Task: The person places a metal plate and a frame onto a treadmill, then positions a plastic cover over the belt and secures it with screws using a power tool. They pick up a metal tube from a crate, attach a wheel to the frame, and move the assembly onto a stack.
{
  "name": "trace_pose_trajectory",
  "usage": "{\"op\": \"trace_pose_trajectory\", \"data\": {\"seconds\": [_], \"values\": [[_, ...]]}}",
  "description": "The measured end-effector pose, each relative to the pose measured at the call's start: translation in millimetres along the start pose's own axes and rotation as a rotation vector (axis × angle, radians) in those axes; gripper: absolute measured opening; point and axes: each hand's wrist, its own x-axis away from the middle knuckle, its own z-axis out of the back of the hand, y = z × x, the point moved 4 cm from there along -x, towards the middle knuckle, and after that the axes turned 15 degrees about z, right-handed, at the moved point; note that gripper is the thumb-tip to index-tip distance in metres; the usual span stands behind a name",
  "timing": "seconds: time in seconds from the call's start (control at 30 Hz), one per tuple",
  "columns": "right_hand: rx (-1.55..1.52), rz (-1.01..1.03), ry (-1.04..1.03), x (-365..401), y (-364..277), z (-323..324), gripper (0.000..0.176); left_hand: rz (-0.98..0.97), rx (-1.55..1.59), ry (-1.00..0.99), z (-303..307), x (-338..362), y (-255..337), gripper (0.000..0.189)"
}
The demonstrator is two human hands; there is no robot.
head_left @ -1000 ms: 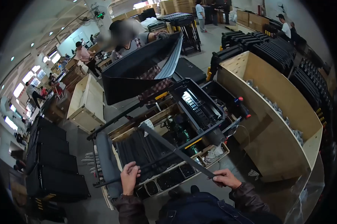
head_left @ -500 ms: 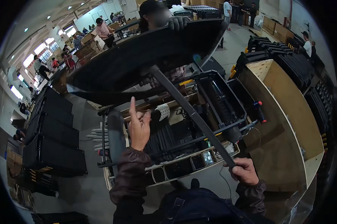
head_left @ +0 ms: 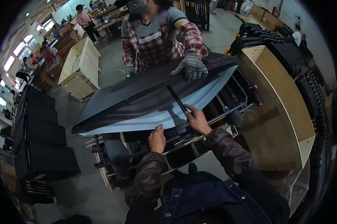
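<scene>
A large dark panel (head_left: 138,93) with a pale underside lies tilted over a black cart frame (head_left: 228,108). My left hand (head_left: 157,139) touches the panel's near edge from below, fingers curled against it. My right hand (head_left: 197,120) holds a long dark flat bar (head_left: 176,98) that lies across the panel. A person in a plaid shirt opposite me presses a gloved hand (head_left: 191,66) on the panel's far edge; the other gloved hand (head_left: 130,71) rests at its far side.
A tall plywood crate (head_left: 284,112) stands at right. Black cases (head_left: 41,142) are stacked at left, another plywood crate (head_left: 81,67) behind. Trays of parts (head_left: 183,151) sit in the cart under the panel. Other people work in the background.
The panel came down from raised to lying over the cart. My left hand dropped from the air to the panel's edge. My right hand moved forward up the bar onto the panel.
</scene>
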Motion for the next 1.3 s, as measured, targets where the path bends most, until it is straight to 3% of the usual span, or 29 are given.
{"op": "trace_pose_trajectory", "data": {"seconds": [0.07,0.23,0.4,0.5,0.67,0.77,0.87,0.93,1.0,1.03,1.1,1.13,1.2,1.23,1.3], "values": [[-0.049,-0.009,0.089,-12,19,-21,0.043,0.149,-0.026,-0.001,-8,1,-8,0.029],[-0.032,-0.041,0.121,1,19,-36,0.043,0.183,-0.132,-0.067,-17,-13,-22,0.032],[-0.106,-0.107,0.126,-9,23,-37,0.042,0.333,-0.100,-0.401,-21,-20,-21,0.034],[0.093,0.041,0.054,-22,35,-36,0.044,0.327,-0.076,-0.354,-19,-18,-18,0.035],[-0.032,-0.055,-0.019,-14,73,-35,0.043,0.328,-0.133,-0.387,-25,-18,-27,0.037],[-0.283,-0.103,-0.052,-20,94,-42,0.043,0.365,0.342,-0.500,-37,-22,-46,0.041],[-0.555,-0.183,-0.047,-19,93,-42,0.043,0.408,0.902,-0.441,22,-10,-9,0.068],[-0.693,-0.234,-0.059,-20,95,-43,0.042,0.312,1.198,-0.255,66,-13,7,0.071],[-0.734,-0.167,-0.091,-22,105,-46,0.047,0.372,1.400,-0.058,107,-23,22,0.070],[-0.751,-0.171,-0.092,-21,110,-50,0.047,0.383,1.420,-0.060,123,-34,26,0.068],[-0.318,-0.073,-0.113,-23,113,-50,0.045,0.397,1.329,0.017,147,-49,40,0.055],[-0.332,-0.062,-0.101,-23,103,-45,0.045,0.380,1.316,0.016,147,-54,38,0.055],[-0.049,-0.035,-0.136,-20,85,-30,0.051,0.459,1.318,0.190,141,-62,26,0.039],[-0.053,-0.070,-0.190,-20,85,-24,0.056,0.511,1.359,0.241,142,-60,33,0.028],[-0.087,0.099,-0.124,-16,105,-12,0.060,0.510,1.392,0.243,140,-55,39,0.027]]}}
